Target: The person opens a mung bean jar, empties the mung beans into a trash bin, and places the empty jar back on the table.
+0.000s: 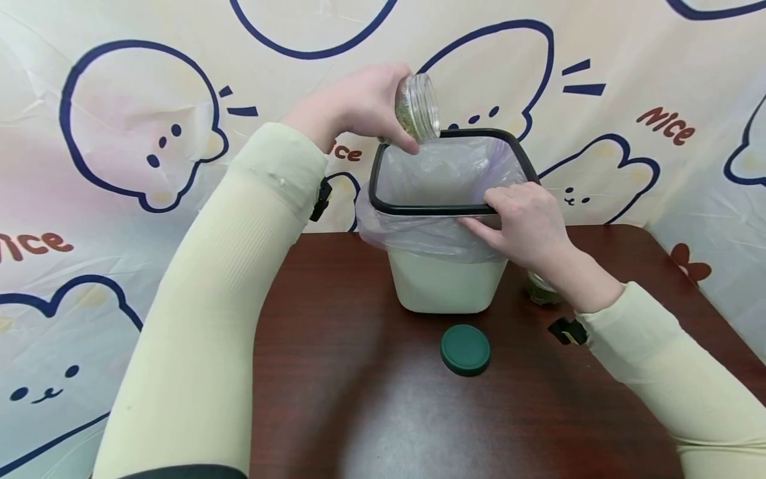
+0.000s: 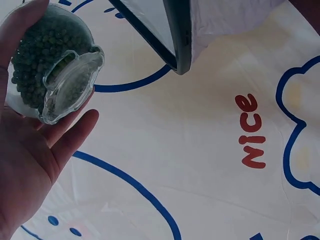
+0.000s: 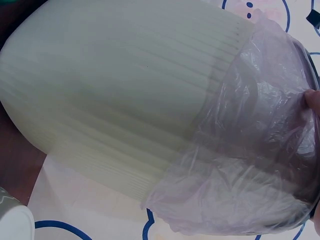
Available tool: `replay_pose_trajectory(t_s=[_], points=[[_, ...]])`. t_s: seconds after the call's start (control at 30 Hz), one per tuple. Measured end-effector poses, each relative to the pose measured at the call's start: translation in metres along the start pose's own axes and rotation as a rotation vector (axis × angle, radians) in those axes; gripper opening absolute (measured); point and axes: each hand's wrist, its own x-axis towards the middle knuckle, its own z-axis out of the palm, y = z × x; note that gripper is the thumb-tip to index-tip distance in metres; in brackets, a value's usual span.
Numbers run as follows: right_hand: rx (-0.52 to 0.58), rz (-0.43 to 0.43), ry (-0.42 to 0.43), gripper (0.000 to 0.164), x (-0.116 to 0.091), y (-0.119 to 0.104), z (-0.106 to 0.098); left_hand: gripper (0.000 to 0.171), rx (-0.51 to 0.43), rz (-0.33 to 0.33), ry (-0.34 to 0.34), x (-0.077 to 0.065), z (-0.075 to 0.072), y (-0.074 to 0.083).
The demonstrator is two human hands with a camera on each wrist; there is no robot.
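Red "Nice" lettering [image 1: 666, 126]; left hand [image 1: 368, 103] grips jar [image 1: 417, 106].

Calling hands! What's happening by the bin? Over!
Left hand holds tilted jar near bin. Right hand grips bin's rim. No obstacle visible between jar and bin.

- Left sleeve [image 1: 209, 293]: pale yellow-green, fine ribbed patch, plain wide cuff [image 1: 280, 163].
- Right sleeve [image 1: 664, 366]: same colour, creased lower down.
- Left wrist mount [image 1: 321, 200]: black, small.
- Right wrist mount [image 1: 567, 330]: black, yellow mark.
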Motion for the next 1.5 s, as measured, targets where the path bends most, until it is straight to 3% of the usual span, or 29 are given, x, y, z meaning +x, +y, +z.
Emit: replay_pose_trajectory(t_s=[0.3,0.57,0.7,0.87,1.17,1.43,1.5], points=[[0.000,-0.003,0.013,0.044,0.0010,0.0005,-0.0003,0.090,0.039,-0.002,-0.006,-0.0003,-0.0018,-0.0001],[0.004,-0.005,0.018,0.044,0.0012,-0.0006,0.0002,0.092,-0.076,-0.003,0.048,-0.0039,-0.0048,-0.0041],[0.003,-0.003,0.013,0.044,0.0014,-0.0005,-0.0008,0.093,-0.048,-0.013,0.066,-0.0042,-0.0076,-0.0046],[-0.005,0.005,-0.004,0.044,0.0015,0.0004,-0.0029,0.094,0.046,-0.012,0.013,-0.0032,-0.0069,-0.0033],[-0.004,0.010,-0.023,0.044,0.0011,0.0012,-0.0029,0.094,0.039,-0.012,-0.016,-0.0017,-0.0042,-0.0031],[-0.002,0.008,-0.022,0.043,0.0004,0.0019,-0.0020,0.093,-0.055,0.027,0.075,0.0007,-0.0077,-0.0006],[-0.003,0.009,-0.023,0.043,0.0006,0.0019,-0.0025,0.094,-0.042,0.027,0.082,0.0009,-0.0086,0.0016]])
